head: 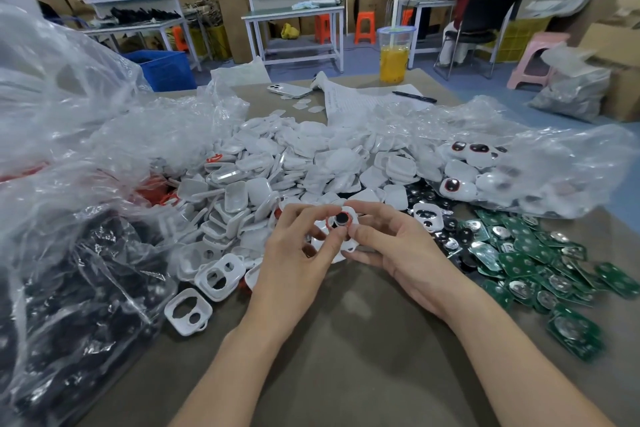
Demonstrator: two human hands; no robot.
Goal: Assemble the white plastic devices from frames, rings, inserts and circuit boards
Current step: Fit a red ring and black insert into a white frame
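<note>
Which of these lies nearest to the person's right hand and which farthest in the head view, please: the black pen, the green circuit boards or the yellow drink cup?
1. Green circuit boards, just right of the right hand.
2. Black pen, on the paper across the table.
3. Yellow drink cup, at the table's far edge.

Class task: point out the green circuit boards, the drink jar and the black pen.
green circuit boards [526, 248], head view, a board mid-pile.
drink jar [394, 63], head view, its yellow lower half.
black pen [414, 97], head view, middle of barrel.
</note>
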